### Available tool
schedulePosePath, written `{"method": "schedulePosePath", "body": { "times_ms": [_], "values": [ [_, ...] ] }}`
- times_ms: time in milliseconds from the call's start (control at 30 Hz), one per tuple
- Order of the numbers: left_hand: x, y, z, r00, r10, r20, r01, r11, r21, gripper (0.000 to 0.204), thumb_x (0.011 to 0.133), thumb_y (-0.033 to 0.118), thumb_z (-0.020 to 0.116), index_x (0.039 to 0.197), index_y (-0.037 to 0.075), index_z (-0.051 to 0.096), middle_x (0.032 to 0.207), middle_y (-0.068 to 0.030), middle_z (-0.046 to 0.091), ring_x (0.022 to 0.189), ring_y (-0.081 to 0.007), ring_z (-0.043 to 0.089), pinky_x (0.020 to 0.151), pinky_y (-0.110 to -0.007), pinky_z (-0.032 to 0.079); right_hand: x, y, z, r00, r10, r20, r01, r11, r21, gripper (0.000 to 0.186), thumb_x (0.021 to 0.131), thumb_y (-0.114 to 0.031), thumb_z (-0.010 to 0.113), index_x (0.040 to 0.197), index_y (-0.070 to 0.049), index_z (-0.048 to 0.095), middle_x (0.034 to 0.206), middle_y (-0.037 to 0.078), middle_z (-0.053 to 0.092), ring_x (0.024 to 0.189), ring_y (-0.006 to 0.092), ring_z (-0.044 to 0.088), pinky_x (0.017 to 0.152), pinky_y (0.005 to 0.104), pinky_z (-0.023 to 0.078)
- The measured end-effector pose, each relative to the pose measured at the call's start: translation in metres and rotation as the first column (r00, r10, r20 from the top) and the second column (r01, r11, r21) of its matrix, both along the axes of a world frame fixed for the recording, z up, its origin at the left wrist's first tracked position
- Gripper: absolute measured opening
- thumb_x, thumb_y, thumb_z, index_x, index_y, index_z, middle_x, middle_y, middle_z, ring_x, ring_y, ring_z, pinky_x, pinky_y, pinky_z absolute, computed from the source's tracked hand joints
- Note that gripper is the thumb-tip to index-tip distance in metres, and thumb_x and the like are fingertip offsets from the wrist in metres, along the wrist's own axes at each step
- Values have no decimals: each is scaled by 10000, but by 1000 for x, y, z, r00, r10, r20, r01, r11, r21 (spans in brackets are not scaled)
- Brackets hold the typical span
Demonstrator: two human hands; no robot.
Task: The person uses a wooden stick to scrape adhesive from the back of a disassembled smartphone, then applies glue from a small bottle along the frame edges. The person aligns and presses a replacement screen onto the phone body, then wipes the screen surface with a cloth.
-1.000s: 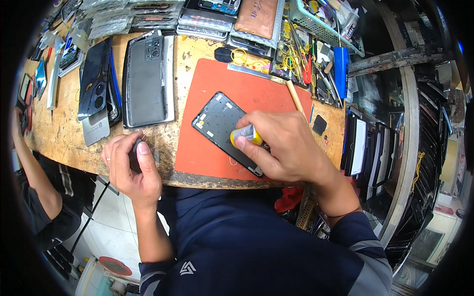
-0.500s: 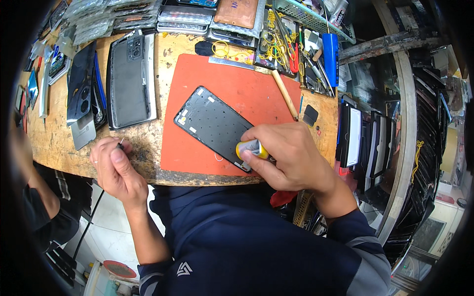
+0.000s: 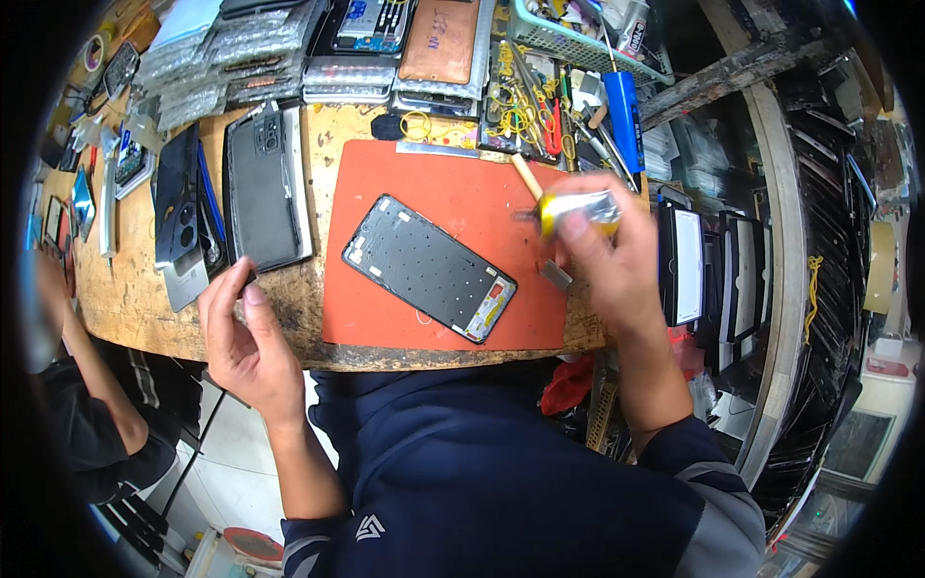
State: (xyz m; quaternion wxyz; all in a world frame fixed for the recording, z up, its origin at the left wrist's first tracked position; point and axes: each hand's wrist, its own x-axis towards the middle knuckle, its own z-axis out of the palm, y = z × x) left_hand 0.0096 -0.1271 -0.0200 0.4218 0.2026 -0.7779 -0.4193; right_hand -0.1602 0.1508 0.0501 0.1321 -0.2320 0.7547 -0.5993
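Observation:
A black phone frame (image 3: 419, 265), dotted with small holes and with a few pale strips at its ends, lies slanted on the red mat (image 3: 385, 169). Its near right end shows a red and yellow patch. Above the mat's right edge my right hand (image 3: 621, 250) is closed around a small yellow and silver tube (image 3: 583, 210), its blurred tip pointing left, apart from the frame. My left hand (image 3: 246, 347) hovers at the bench's front edge, left of the mat, thumb and forefinger pinching a tiny dark piece (image 3: 252, 276), mostly hidden.
Several phones and back panels (image 3: 265, 193) lie left of the mat. Bubble-wrapped stacks (image 3: 226, 58) line the back. A tool tray (image 3: 525, 91), a blue-handled tool (image 3: 624, 120) and a green basket (image 3: 540, 34) stand at the back right. Another person's arm (image 3: 96, 385) is at far left.
My right hand has lifted the tube away from the phone frame, up and to the right, uncovering the frame's near end. My left hand has shifted slightly right.

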Motion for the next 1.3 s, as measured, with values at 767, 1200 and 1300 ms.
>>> {"method": "schedulePosePath", "body": {
  "times_ms": [767, 1200, 1300],
  "values": [
    [-35, 25, 32, 940, -112, -322, 215, 928, 304, 242, 1132, 211, 534, 1099, -14, 619, 1023, -99, 652, 950, -149, 608, 917, -313, 486, -5, -78, -27, 823, 392, -411, -225, 890, 398, 211, 985, -218, 709, 977, -17, 647, 856, 208, 714, 784, 409, 709, 676, 469, 534],
    [-37, 25, 30, 952, -112, -286, 206, 923, 324, 176, 1062, 77, 652, 1205, -25, 638, 1088, -63, 659, 1007, -127, 649, 914, -288, 531, 12, -19, -17, 908, 273, -319, -147, 918, 368, 262, 1000, -277, 684, 1024, -17, 667, 793, 168, 712, 709, 356, 709, 676, 472, 536],
    [-41, 31, 39, 944, -146, -296, 244, 913, 328, 184, 1050, 55, 665, 1214, -24, 637, 1105, -55, 658, 1014, -118, 642, 908, -282, 536, 5, -13, -12, 985, 49, -167, -35, 996, 85, 267, 1021, -269, 696, 1059, -5, 674, 818, 111, 723, 729, 234, 710, 689, 397, 555]
  ]
}}
